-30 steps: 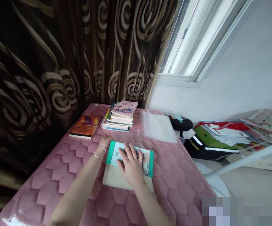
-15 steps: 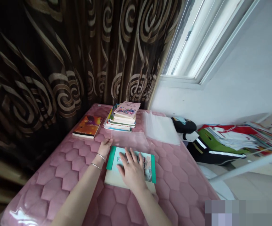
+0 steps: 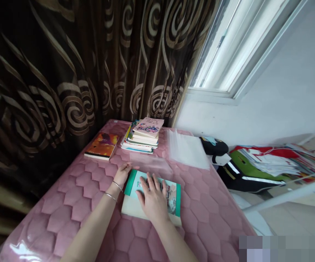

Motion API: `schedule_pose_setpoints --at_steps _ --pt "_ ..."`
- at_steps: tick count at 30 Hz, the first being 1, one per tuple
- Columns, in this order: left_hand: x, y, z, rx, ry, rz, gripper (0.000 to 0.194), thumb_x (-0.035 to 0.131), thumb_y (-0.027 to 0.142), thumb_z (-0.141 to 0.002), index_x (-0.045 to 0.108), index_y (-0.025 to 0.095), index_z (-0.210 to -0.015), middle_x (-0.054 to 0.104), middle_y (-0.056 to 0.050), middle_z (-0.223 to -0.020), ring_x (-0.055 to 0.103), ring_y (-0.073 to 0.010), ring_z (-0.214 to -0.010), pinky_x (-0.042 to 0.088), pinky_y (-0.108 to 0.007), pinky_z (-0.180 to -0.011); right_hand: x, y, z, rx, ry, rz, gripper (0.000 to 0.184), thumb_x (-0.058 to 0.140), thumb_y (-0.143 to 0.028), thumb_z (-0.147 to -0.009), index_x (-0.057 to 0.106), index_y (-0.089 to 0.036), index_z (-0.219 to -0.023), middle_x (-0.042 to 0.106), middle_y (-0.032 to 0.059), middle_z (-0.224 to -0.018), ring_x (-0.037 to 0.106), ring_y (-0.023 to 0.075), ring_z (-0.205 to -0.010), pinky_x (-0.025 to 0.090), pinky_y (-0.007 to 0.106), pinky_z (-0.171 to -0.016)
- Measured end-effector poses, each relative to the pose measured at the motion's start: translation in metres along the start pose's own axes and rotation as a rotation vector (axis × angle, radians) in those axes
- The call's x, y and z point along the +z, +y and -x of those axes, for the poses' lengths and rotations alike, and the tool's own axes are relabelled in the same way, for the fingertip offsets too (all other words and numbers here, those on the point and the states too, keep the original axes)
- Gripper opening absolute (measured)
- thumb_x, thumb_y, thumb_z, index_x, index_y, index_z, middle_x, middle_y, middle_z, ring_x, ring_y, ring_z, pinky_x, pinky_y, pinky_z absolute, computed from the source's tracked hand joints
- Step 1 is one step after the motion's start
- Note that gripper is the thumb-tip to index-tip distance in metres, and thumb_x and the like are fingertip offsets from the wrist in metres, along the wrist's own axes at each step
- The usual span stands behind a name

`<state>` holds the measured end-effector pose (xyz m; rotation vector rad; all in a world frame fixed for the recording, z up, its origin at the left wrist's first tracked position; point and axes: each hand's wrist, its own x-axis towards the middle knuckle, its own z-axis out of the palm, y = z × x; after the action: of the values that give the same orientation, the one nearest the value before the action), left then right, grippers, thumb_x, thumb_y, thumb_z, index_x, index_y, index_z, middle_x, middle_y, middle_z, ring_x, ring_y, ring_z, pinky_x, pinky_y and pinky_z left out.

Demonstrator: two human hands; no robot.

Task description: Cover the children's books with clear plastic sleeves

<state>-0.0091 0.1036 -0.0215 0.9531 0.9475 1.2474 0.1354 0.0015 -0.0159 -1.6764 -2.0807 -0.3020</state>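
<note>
A book [image 3: 135, 205] with a pale blue and green cover lies on the pink padded surface in front of me. My right hand [image 3: 154, 198] rests flat on its cover, fingers spread. At the book's far left corner, my left hand [image 3: 125, 170] has its fingers pinched on the edge of a clear plastic sheet [image 3: 153, 162]. That sheet stretches out beyond the book's far edge, and how much of it lies under the book I cannot tell. Two thin bangles [image 3: 113, 193] circle my left wrist.
An orange book [image 3: 102, 145] lies at the back left. Beside it stands a stack of books [image 3: 143, 136] with a pink one on top. Clear plastic sheets [image 3: 188, 149] lie at the back right. Bags and papers [image 3: 255, 167] sit past the right edge. A patterned curtain [image 3: 91, 72] hangs behind.
My left hand has moved slightly right, closer to the book's far left corner. The right hand stays flat on the book, and the view has shifted a little.
</note>
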Motion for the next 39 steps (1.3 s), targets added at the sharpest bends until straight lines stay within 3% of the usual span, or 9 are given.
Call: schedule_pose_setpoints --at_steps 5,9,16,21,25,29,32,36,39 --pt "-0.001 -0.001 0.012 0.01 -0.074 0.049 0.052 0.08 0.031 -0.059 0.056 0.018 -0.103 0.073 -0.007 -0.093 0.065 -0.0225 -0.092 0.046 -0.036 -0.084 0.004 0.002 0.0 -0.004 -0.016 0.005 0.042 0.045 -0.038 -0.092 0.051 -0.029 -0.133 0.046 0.0085 -0.144 0.039 0.032 -0.132 0.019 0.057 -0.107" --pt "0.0 -0.003 0.013 0.021 -0.103 0.041 0.057 0.081 0.03 -0.058 0.054 0.018 -0.106 0.072 -0.005 -0.091 0.065 -0.0211 -0.09 0.046 -0.036 -0.085 0.005 0.003 -0.001 0.002 -0.011 -0.004 0.042 0.046 -0.037 -0.092 0.051 -0.028 -0.133 0.046 0.0088 -0.144 0.038 0.0321 -0.132 0.019 0.057 -0.108" --pt "0.002 -0.01 0.011 0.116 -0.078 -0.115 0.052 0.076 0.027 -0.059 0.058 0.017 -0.106 0.069 0.0 -0.081 0.064 -0.0184 -0.08 0.048 -0.031 -0.077 0.01 0.006 -0.003 -0.015 -0.014 -0.061 0.04 0.045 -0.036 -0.093 0.052 -0.029 -0.132 0.044 0.0073 -0.146 0.038 0.0315 -0.133 0.021 0.058 -0.108" --pt "-0.002 -0.022 0.011 0.157 -0.021 -0.129 0.054 0.075 0.028 -0.06 0.058 0.016 -0.111 0.068 0.0 -0.08 0.062 -0.0169 -0.076 0.049 -0.029 -0.073 0.012 0.009 -0.006 -0.029 0.002 -0.118 0.037 0.043 -0.026 -0.094 0.056 -0.03 -0.128 0.047 0.0057 -0.143 0.04 0.0301 -0.133 0.023 0.058 -0.109" --pt "-0.005 -0.026 0.011 0.129 -0.028 -0.11 0.057 0.075 0.031 -0.064 0.056 0.016 -0.116 0.067 0.0 -0.08 0.062 -0.0162 -0.073 0.049 -0.028 -0.069 0.006 0.026 -0.012 -0.036 -0.01 -0.192 0.036 0.041 -0.019 -0.093 0.061 -0.029 -0.121 0.049 0.0053 -0.142 0.042 0.0267 -0.131 0.031 0.052 -0.108" --pt "-0.007 -0.027 0.009 0.119 -0.012 -0.09 0.057 0.075 0.032 -0.064 0.055 0.016 -0.116 0.067 0.0 -0.081 0.062 -0.0164 -0.075 0.049 -0.028 -0.071 -0.002 0.063 -0.021 0.131 0.075 -0.274 0.032 0.05 -0.03 -0.088 0.064 -0.023 -0.116 0.046 0.01 -0.142 0.039 0.0297 -0.132 0.036 0.049 -0.106" --pt "-0.007 -0.028 0.007 0.12 0.005 -0.086 0.057 0.076 0.033 -0.063 0.055 0.017 -0.114 0.067 0.0 -0.08 0.062 -0.0164 -0.076 0.049 -0.028 -0.071 0.002 0.095 -0.024 0.331 0.158 -0.398 0.048 0.057 -0.042 -0.081 0.059 -0.02 -0.124 0.046 0.0126 -0.141 0.037 0.0323 -0.133 0.033 0.051 -0.108" --pt "-0.006 -0.026 0.009 0.098 -0.011 -0.089 0.057 0.075 0.035 -0.065 0.054 0.017 -0.115 0.066 0.001 -0.081 0.062 -0.0162 -0.075 0.048 -0.027 -0.069 0.024 0.123 -0.023 0.691 0.155 -0.751 0.065 0.064 -0.053 -0.071 0.056 -0.019 -0.127 0.059 0.0122 -0.128 0.051 0.0309 -0.121 0.041 0.047 -0.101" --pt "-0.005 -0.022 0.011 0.094 -0.01 -0.1 0.057 0.074 0.036 -0.066 0.054 0.017 -0.115 0.066 0.001 -0.081 0.062 -0.0157 -0.075 0.048 -0.027 -0.069 0.039 0.13 -0.022 0.823 0.134 -0.983 0.065 0.071 -0.051 -0.065 0.059 -0.021 -0.122 0.067 0.0085 -0.116 0.06 0.0283 -0.11 0.047 0.044 -0.094"
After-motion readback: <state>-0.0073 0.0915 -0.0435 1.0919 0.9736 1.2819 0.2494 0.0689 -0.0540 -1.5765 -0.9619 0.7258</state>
